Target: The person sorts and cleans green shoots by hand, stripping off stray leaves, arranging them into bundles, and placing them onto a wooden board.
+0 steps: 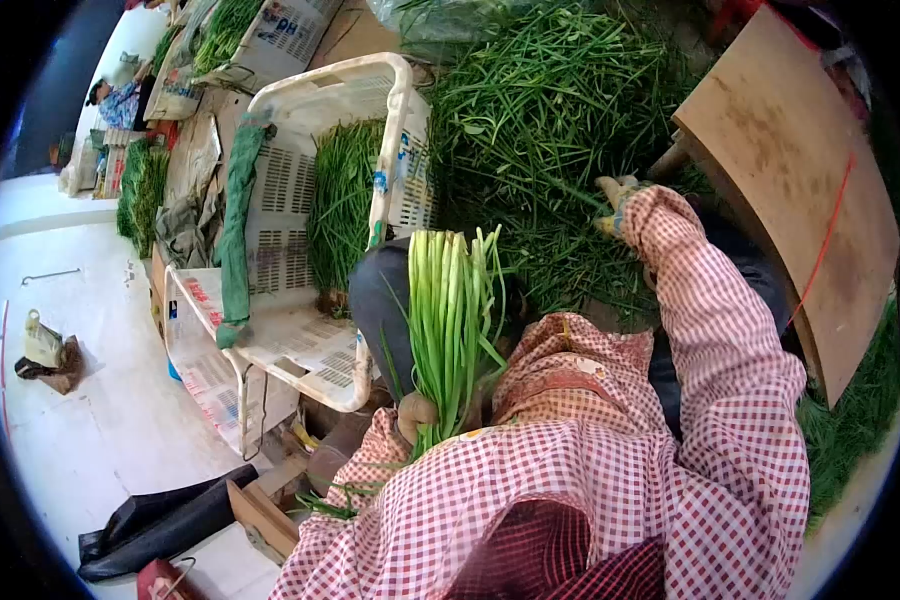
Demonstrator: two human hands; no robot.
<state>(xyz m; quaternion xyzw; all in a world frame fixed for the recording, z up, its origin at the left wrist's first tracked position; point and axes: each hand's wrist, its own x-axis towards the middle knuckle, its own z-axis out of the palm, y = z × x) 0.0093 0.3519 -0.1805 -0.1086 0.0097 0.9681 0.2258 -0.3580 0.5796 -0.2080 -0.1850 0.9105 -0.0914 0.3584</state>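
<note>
My left hand (417,415) is closed around a bunch of garlic chives (445,320), whose pale cut ends point away from me. Part of that hand is hidden by the stalks and my sleeve. Out to the right, my gloved right hand (620,205) reaches to the edge of a big heap of loose green leaves (550,100). Its fingers look spread apart, and a thin green blade passes close to them. Whether they touch it I cannot tell.
A white plastic crate (395,130) lies at my left with more chives (345,190) inside and a green cloth (238,230) over its edge. A curved brown board (790,170) stands at right. Farther off are filled crates (280,40) and a person (120,103).
</note>
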